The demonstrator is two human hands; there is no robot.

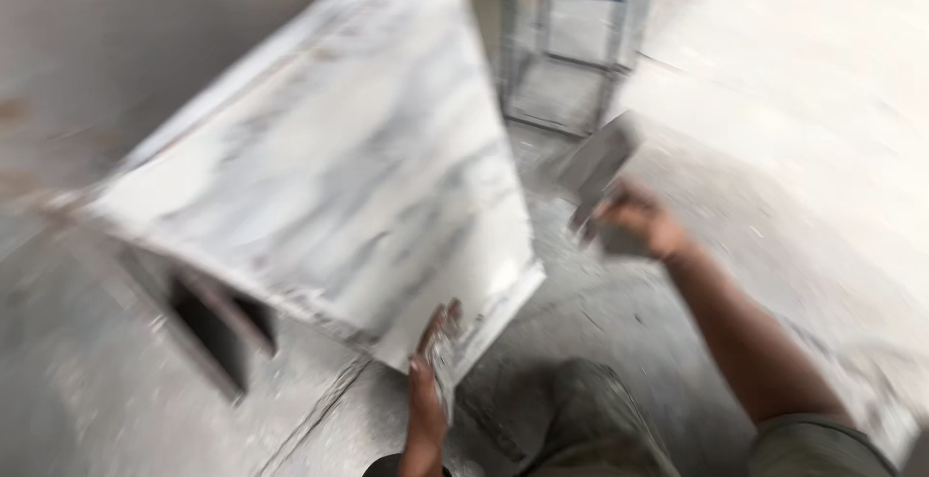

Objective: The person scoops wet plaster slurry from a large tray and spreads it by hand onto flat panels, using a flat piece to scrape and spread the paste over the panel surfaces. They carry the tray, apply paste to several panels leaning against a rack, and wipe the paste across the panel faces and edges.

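The slab [329, 177], white marble with grey veins, stands tilted on the gritty floor [629, 322], its near lower corner resting against the left hand [431, 380]. That hand lies flat along the edge, fingers straight, bracing more than clasping (no real hold shows). Out to the right of that contact, the right hand [634, 225] is closed round the handle of a trowel [595, 163], blade pointing up and away, elbow bent, forearm raised. Beyond the trowel stands a metal stool [571, 42]. Below the slab's left part, a dark opening [218, 327] shows. Risk, as I judge it: with only a flat palm at one corner, the slab could slide or tip, pinching the fingers or chipping its corner
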